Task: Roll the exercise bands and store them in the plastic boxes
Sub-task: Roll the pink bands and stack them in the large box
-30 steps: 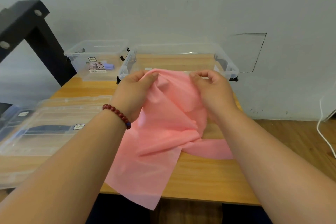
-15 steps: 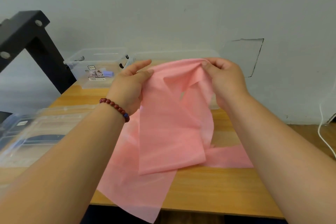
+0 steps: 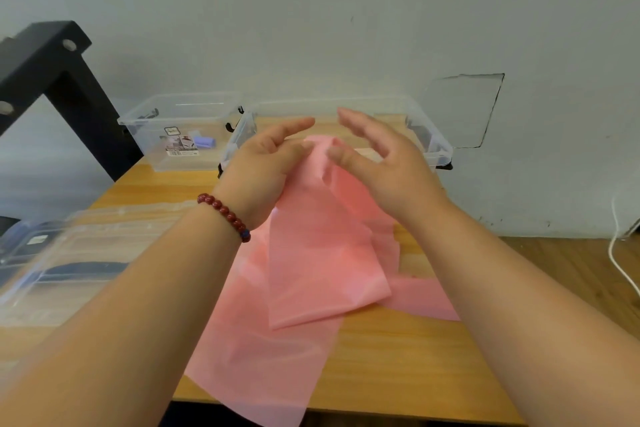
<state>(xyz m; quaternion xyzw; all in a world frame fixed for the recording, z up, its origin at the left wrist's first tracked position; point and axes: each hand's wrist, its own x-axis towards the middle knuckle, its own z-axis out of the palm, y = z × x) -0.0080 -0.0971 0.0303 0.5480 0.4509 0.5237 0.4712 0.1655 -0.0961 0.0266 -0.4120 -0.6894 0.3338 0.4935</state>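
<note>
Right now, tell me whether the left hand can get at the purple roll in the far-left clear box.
Probably yes. The clear box looks lidless, with its purple roll near the left hand. But that hand grips the pink band and must let go first.

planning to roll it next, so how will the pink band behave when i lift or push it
Probably very floppy: the pink band drapes in folds from the left hand and over the table edge. Likely light and thin; a push would probably bunch it.
</note>
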